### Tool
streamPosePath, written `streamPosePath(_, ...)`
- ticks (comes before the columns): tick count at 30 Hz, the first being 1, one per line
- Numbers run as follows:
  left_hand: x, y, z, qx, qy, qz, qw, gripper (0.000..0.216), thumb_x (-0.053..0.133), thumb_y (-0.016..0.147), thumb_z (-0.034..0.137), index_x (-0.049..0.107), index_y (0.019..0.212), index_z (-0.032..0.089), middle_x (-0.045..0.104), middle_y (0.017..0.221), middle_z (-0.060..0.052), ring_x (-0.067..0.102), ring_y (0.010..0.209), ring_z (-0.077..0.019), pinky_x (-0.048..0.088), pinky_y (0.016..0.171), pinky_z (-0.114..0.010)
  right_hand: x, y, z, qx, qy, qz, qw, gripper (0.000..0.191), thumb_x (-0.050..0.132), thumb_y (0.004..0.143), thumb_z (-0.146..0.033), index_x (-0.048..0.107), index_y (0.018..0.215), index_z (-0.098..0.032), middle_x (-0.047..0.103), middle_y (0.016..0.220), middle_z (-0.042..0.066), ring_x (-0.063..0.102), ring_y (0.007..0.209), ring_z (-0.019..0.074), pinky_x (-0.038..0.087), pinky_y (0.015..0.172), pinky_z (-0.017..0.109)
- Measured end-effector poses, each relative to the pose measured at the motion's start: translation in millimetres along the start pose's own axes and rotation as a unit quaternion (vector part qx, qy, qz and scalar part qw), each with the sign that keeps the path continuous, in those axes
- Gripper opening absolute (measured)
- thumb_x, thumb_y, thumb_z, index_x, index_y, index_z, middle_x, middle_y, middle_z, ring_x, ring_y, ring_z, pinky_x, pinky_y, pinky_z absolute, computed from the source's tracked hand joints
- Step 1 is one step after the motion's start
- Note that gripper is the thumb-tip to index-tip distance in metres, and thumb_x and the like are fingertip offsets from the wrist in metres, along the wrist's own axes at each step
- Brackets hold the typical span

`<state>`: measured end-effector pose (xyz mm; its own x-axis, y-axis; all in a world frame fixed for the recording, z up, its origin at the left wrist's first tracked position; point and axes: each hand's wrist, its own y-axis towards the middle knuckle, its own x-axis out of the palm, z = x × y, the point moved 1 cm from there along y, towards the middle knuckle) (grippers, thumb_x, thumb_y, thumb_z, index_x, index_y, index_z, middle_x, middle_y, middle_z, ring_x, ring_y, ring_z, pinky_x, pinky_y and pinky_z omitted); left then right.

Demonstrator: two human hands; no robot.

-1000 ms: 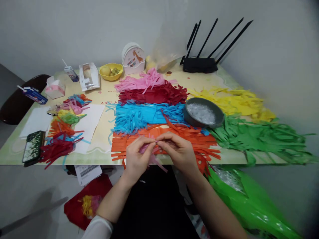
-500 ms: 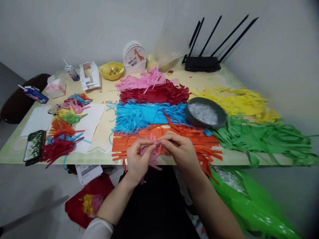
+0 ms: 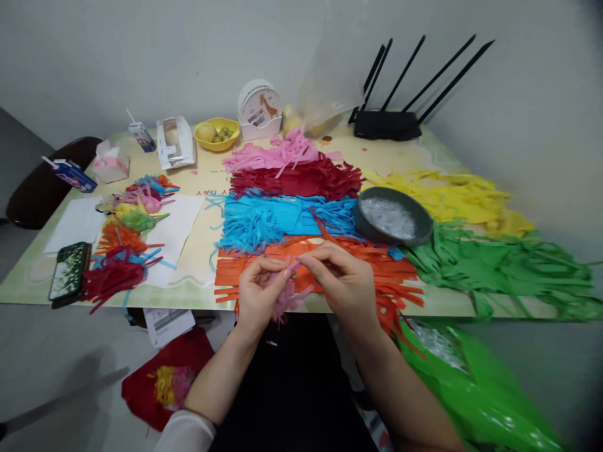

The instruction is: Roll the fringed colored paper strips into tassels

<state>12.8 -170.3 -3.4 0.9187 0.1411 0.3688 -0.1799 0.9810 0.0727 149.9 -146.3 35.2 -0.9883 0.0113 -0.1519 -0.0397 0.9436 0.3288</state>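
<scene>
A pink paper tassel (image 3: 285,301) hangs in front of me with its fringe downward, over the near edge of the table. My left hand (image 3: 258,294) pinches its top, thumb against the fingers. The narrow upper end of the same tassel sits in a pinch of my right hand (image 3: 345,281). Just behind both hands lies fringed orange paper (image 3: 245,267). Beyond that are fringed sheets of blue paper (image 3: 292,216), dark red paper (image 3: 296,179) and pink paper (image 3: 268,154). Finished-looking tassels in several colours (image 3: 125,235) lie in a row at the left.
A grey bowl of clear plastic bits (image 3: 360,216) stands on the paper at right. Yellow paper (image 3: 466,194) and green paper (image 3: 499,267) spread beyond it. A phone (image 3: 70,273) lies left, a router (image 3: 386,125) stands behind, and a green bag (image 3: 471,389) hangs below the table edge.
Both hands still pinch the pink tassel's top, with the right fingertips slightly farther from the left. The tassel's fringe hangs more bunched. The whole view has shifted slightly.
</scene>
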Motion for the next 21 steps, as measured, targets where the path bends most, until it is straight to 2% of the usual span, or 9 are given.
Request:
streamPosePath(6, 2, -6, -2, -0.024, -0.049, 0.024, 0.998, 0.032, 0.082, 0.07, 0.035, 0.056, 0.071, 0.017, 0.067, 0.069, 0.001, 0.067, 0.064, -0.0116, 0.054, 0.068, -0.025, 17, -4, -1, -0.014, 0.017, 0.054, 0.998, 0.016, 0.065, 0.086, -0.024, 0.065, 0.07, -0.02, 0.058, 0.065, 0.0, 0.053, 0.063, 0.0142, 0.043, 0.061, 0.028)
streamPosePath(9, -39, -17, 15, -0.032, 0.039, 0.041, 0.998, 0.031, 0.079, 0.072, 0.04, 0.059, 0.075, 0.017, 0.068, 0.074, -0.002, 0.068, 0.067, -0.0148, 0.055, 0.07, -0.029, 21, -15, 1, 0.04, 0.065, -0.015, 0.997, 0.01, 0.063, 0.087, -0.028, 0.07, 0.091, -0.024, 0.057, 0.068, -0.001, 0.05, 0.057, 0.0134, 0.041, 0.053, 0.027)
streamPosePath(11, -89, -32, 45, -0.018, 0.178, 0.097, 0.979, 0.026, 0.075, 0.075, 0.039, 0.065, 0.085, 0.017, 0.071, 0.081, -0.005, 0.068, 0.072, -0.0168, 0.054, 0.071, -0.03, 17, -22, 4, 0.086, 0.099, -0.065, 0.989, 0.028, 0.061, 0.088, -0.031, 0.066, 0.116, -0.029, 0.056, 0.07, -0.002, 0.047, 0.052, 0.013, 0.039, 0.047, 0.026)
streamPosePath(13, -146, -53, 87, 0.041, 0.366, 0.201, 0.908, 0.029, 0.071, 0.079, 0.037, 0.068, 0.1, 0.017, 0.073, 0.092, -0.008, 0.067, 0.082, -0.0197, 0.053, 0.077, -0.033, 8, -28, 10, 0.116, 0.103, -0.069, 0.985, 0.035, 0.062, 0.088, -0.034, 0.063, 0.123, -0.033, 0.055, 0.069, -0.001, 0.045, 0.051, 0.0135, 0.037, 0.044, 0.027)
streamPosePath(15, -193, -70, 128, 0.097, 0.581, 0.275, 0.76, 0.022, 0.064, 0.084, 0.034, 0.071, 0.1, 0.019, 0.073, 0.098, -0.009, 0.064, 0.092, -0.0239, 0.048, 0.089, -0.041, 3, -30, 17, 0.137, 0.091, -0.06, 0.985, 0.032, 0.064, 0.086, -0.037, 0.065, 0.118, -0.033, 0.055, 0.068, -0.001, 0.046, 0.051, 0.0146, 0.037, 0.044, 0.028)
streamPosePath(17, -223, -73, 150, 0.108, 0.723, 0.281, 0.622, 0.019, 0.059, 0.088, 0.031, 0.073, 0.096, 0.021, 0.074, 0.094, -0.009, 0.06, 0.097, -0.0284, 0.043, 0.093, -0.048, 3, -31, 22, 0.147, 0.089, -0.064, 0.983, 0.03, 0.065, 0.084, -0.038, 0.066, 0.114, -0.034, 0.057, 0.07, 0.0, 0.047, 0.051, 0.0153, 0.038, 0.043, 0.028)
streamPosePath(18, -232, -69, 151, 0.105, 0.76, 0.256, 0.588, 0.02, 0.057, 0.089, 0.031, 0.073, 0.095, 0.021, 0.074, 0.094, -0.009, 0.058, 0.099, -0.0295, 0.042, 0.093, -0.049, 5, -30, 23, 0.147, 0.088, -0.07, 0.983, 0.029, 0.066, 0.084, -0.038, 0.067, 0.113, -0.035, 0.058, 0.071, 0.0, 0.048, 0.05, 0.0156, 0.039, 0.042, 0.028)
streamPosePath(19, -237, -60, 145, 0.099, 0.783, 0.221, 0.573, 0.02, 0.056, 0.089, 0.03, 0.074, 0.096, 0.022, 0.074, 0.095, -0.009, 0.057, 0.1, -0.03, 0.042, 0.093, -0.049, 7, -30, 23, 0.144, 0.087, -0.077, 0.983, 0.028, 0.067, 0.083, -0.038, 0.068, 0.111, -0.035, 0.058, 0.071, 0.001, 0.048, 0.05, 0.0158, 0.04, 0.042, 0.029)
streamPosePath(21, -243, -37, 122, 0.086, 0.8, 0.154, 0.574, 0.021, 0.056, 0.09, 0.03, 0.075, 0.095, 0.022, 0.072, 0.107, -0.01, 0.055, 0.104, -0.03, 0.042, 0.094, -0.048, 10, -30, 22, 0.138, 0.071, -0.092, 0.984, 0.026, 0.067, 0.082, -0.04, 0.07, 0.107, -0.035, 0.06, 0.071, 0.001, 0.051, 0.049, 0.0165, 0.042, 0.043, 0.029)
